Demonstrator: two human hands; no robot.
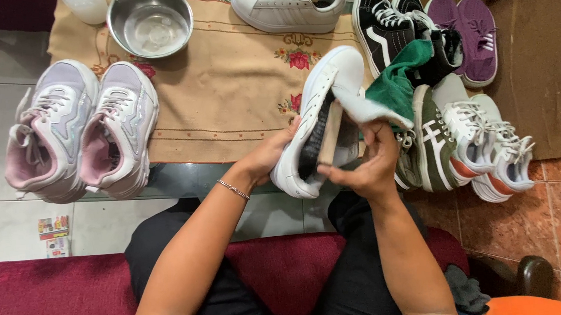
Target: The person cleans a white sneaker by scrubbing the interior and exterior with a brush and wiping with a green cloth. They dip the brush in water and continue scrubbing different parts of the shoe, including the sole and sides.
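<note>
White sneaker [320,118] sits at the centre of the head view, tilted, toe toward the top of the frame, raised above a low bench [223,96] covered with a tan embroidered cloth. The left hand [272,153] is wrapped around the shoe's left side, its grip closed on it. The right hand [365,165] is closed on a wooden brush [329,134] laid against the shoe's side, and a green and white cloth [391,94] hangs over that hand and the shoe's toe. In the upper left stands a steel bowl [150,22]; below it, a pair of pale pink sneakers [81,128]. Another white shoe [286,7] lies at the top centre. Black, purple, green and white shoes crowd the right side.
</note>
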